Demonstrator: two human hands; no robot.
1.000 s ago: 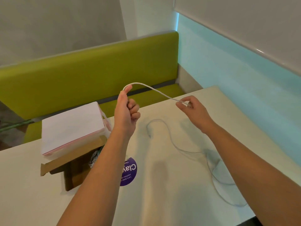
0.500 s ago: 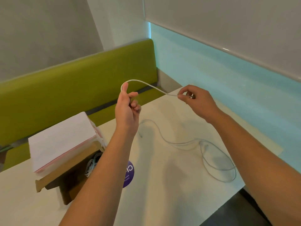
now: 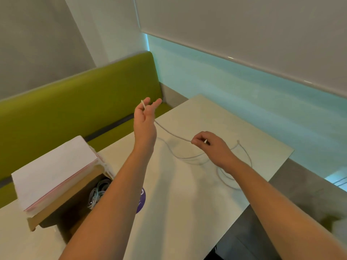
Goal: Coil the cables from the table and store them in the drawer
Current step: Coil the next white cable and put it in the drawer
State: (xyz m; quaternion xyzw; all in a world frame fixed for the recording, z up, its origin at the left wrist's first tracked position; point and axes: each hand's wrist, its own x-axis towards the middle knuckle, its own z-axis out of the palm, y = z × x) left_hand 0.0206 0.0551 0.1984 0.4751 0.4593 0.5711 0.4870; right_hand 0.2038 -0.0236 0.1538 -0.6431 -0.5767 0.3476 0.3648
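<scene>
Above the far half of the table [image 3: 187, 212], both hands are working a thin white cable [image 3: 170, 132] in mid-air. Left hand [image 3: 145, 119] is raised near the far edge, one cable end caught against the thumb while the other fingers are extending loosely upward; the exact grip there is too small to make out. Right hand [image 3: 210, 145] is hovering lower, toward the right edge, fingers curled and pinching the cable where it is sagging between the two hands. Remaining length is trailing in loose loops on the surface near the right edge, free end [image 3: 238, 142] lying just beyond the right hand. Judgement: first loop of the coil is being formed; most of the cable is not yet gathered. Next move likely calls for bringing the pinched section up to the left hand and repeating until the slack is taken in. Open cardboard drawer [image 3: 62, 199] is sitting at the left side, already holding a coiled bundle [image 3: 98, 192].
</scene>
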